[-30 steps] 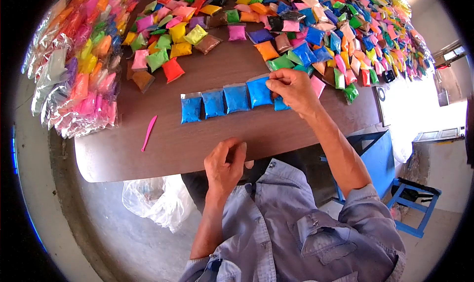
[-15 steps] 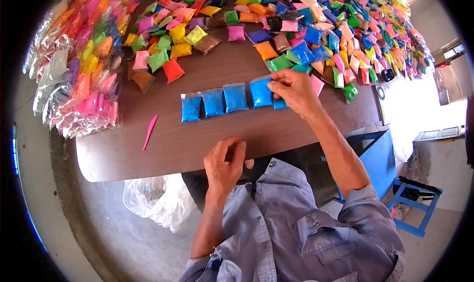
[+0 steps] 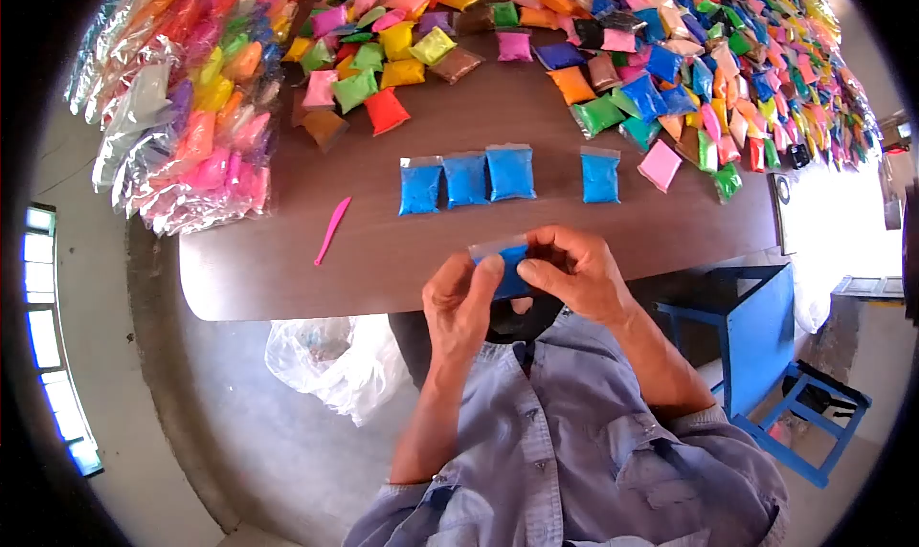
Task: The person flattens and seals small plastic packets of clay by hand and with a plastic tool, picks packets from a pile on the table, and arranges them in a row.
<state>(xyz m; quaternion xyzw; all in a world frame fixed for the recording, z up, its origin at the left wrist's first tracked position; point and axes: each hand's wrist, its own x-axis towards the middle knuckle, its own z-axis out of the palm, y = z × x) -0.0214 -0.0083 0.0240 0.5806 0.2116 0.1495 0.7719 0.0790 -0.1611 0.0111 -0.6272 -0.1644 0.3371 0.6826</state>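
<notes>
A small clear bag of blue clay-like material (image 3: 508,277) is held close to my body, over the table's front edge. My left hand (image 3: 458,298) pinches its left side, while the thumb and fingers of my right hand (image 3: 586,277) grip the right side. Beyond them, three blue bags (image 3: 466,180) lie side by side on the brown table (image 3: 325,178). Another blue bag (image 3: 600,178) rests apart to their right, near a pink bag (image 3: 661,166). Left of the row lies a pink plastic modelling knife (image 3: 332,231).
Many small coloured bags (image 3: 661,64) are heaped across the back and right of the table. Larger clear bags of colourful packets (image 3: 206,116) are piled at the left. A white plastic bag (image 3: 335,360) sits below the table edge, and blue stools (image 3: 756,336) stand at the right.
My right hand has brought a blue bag from the right end of the row toward my body. My left hand has risen and now grips it too. The view has shifted.
</notes>
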